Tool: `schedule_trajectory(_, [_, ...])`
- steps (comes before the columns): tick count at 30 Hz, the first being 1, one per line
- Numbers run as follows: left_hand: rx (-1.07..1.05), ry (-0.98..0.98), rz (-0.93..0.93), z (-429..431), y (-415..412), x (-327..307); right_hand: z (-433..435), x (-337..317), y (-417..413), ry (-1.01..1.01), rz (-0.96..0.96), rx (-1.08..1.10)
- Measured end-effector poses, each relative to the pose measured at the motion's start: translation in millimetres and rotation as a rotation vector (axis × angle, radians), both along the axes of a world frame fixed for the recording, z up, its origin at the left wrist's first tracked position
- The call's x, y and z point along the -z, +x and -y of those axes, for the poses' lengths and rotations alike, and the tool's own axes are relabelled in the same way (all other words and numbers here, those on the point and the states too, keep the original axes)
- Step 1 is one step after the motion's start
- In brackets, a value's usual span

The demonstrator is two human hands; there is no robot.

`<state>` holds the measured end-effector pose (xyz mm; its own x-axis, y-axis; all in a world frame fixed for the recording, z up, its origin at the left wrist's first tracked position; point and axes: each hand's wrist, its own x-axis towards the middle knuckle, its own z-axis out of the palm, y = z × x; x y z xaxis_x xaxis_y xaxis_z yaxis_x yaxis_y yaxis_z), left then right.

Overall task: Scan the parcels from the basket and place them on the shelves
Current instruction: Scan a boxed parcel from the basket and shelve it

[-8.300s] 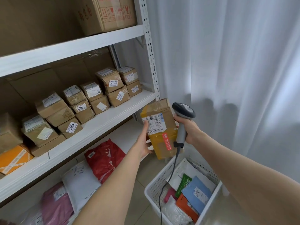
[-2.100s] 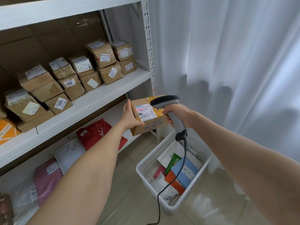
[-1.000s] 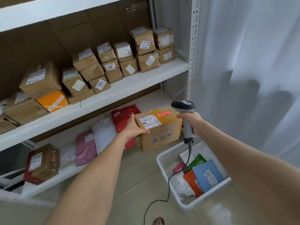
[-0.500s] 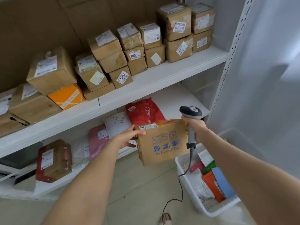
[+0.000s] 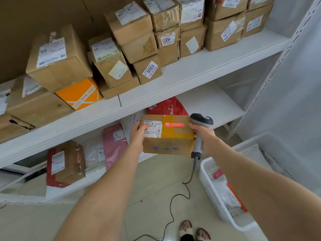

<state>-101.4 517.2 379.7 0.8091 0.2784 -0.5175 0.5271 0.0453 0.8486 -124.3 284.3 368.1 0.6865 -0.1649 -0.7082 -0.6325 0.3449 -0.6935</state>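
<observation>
Left arm: bare, extended from lower left to frame centre. Left hand (image 5: 138,136) grips the left end of the cardboard box (image 5: 171,136), thumb on top.
Right arm: bare, extended from lower right. Right hand (image 5: 204,136) curled round the scanner (image 5: 201,119) handle.

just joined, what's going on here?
A person stands at the shelves, gripping a taped cardboard parcel by its label end with the left hand. The right hand grips a corded barcode scanner at the parcel's other end. The parcel is not yet shelved; the white basket on the floor holds more packets.
</observation>
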Motion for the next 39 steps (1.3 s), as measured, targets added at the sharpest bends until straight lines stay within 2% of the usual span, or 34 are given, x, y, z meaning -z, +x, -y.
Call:
schedule_trajectory(4, [-0.172, -0.011, 0.007, -4, 1, -1, -9, 5, 5, -0.007, 0.008, -0.026])
schedule_trajectory(8, [-0.159, -0.086, -0.054, -17, -4, -7, -13, 5, 7, 0.008, 0.013, -0.128])
schedule_trajectory(13, [-0.192, -0.05, -0.085, -32, -25, -10, -25, -2, 7, 0.005, -0.008, -0.32])
schedule_trajectory(23, [-0.47, 0.04, 0.04, -71, -62, -13, -71, 5, -6, 0.008, 0.022, -0.429])
schedule_trajectory(28, [-0.611, 0.053, 0.095, -101, -77, -11, -111, 2, -22, 0.087, 0.013, -0.497])
schedule_trajectory(34, [-0.572, -0.027, 0.127, -136, -94, -13, -162, 4, -42, 0.114, -0.021, -0.567])
schedule_trajectory(39, [-0.443, -0.038, 0.009, -166, -106, 8, -219, 23, -56, 0.093, 0.006, -0.555])
